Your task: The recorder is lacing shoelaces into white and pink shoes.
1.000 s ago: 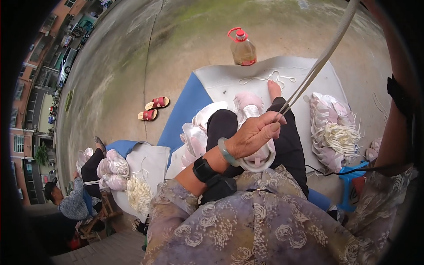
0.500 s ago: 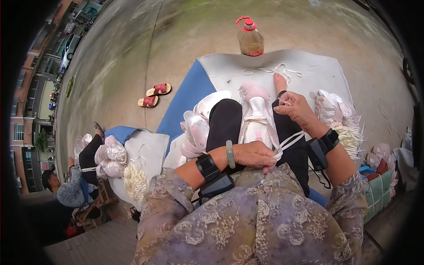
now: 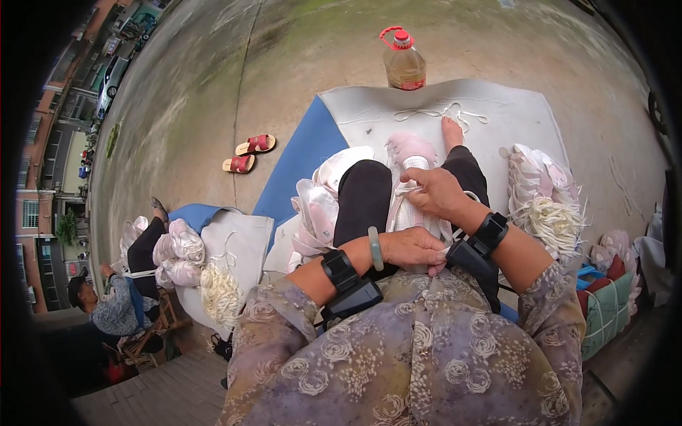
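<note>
A pale pink and white sneaker (image 3: 412,147) is held between my knees, its toe pointing away from me. My right hand (image 3: 444,193) is over the sneaker's upper, thumb and forefinger pinched on a white shoelace beside the tongue. Close to my lap, my left hand (image 3: 410,248) has its fingers closed near the shoe's opening, gripping the same lace. Part of the lace loops out to the right of my right hand. Both hands hide much of the shoe's eyelets.
A white sheet (image 3: 511,121) with a blue underside lies ahead, bearing loose laces. Sneakers (image 3: 312,206) are piled left; more sneakers (image 3: 536,174) and a lace bundle (image 3: 550,224) lie right. Beyond are an oil jug (image 3: 405,67) and red slippers (image 3: 256,144). Another person (image 3: 117,305) sits left.
My right hand has come down and left from above my right knee to the shoe's tongue, bringing the lace. My left hand stays near my lap. My right knee has shifted slightly outward.
</note>
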`<state>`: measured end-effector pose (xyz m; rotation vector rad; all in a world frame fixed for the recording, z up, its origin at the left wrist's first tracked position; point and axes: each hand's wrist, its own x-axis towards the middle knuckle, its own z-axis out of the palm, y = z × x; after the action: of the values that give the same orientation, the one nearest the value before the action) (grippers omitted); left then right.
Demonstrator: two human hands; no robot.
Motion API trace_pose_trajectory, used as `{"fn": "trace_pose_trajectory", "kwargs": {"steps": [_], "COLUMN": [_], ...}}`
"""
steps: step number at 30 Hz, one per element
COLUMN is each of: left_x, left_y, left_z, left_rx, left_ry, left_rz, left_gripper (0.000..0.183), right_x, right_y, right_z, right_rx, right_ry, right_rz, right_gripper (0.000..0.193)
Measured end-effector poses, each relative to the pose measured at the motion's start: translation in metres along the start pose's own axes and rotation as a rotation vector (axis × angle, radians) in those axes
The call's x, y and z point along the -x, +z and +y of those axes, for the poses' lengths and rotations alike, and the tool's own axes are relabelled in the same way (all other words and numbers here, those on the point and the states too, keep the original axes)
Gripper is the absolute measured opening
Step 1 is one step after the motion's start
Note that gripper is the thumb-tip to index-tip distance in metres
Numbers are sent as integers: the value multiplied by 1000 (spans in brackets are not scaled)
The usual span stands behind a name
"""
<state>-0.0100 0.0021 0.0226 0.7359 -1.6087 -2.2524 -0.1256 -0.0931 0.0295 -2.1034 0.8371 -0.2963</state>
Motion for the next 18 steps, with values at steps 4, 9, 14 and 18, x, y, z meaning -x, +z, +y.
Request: {"fn": "trace_pose_trajectory", "kwargs": {"steps": [4, 9, 14, 18], "left_x": [1, 1, 4, 3], "left_y": [-1, 2, 6, 12], "left_z": [1, 10, 12, 13], "left_rx": [-29, -147, -245, -436], "left_ry": [97, 41, 68, 174], "left_rz": [3, 38, 115, 234], "left_gripper": [38, 34, 27, 27], "right_x": [-6, -18, -27, -57], "right_y": [11, 9, 5, -6], "right_z": [-2, -8, -18, 11], "right_rx": [144, 450, 483, 182], "right_ry": [-196, -381, -275, -171], "right_rz": [53, -136, -238, -499], "right_gripper": [13, 5, 9, 10]}}
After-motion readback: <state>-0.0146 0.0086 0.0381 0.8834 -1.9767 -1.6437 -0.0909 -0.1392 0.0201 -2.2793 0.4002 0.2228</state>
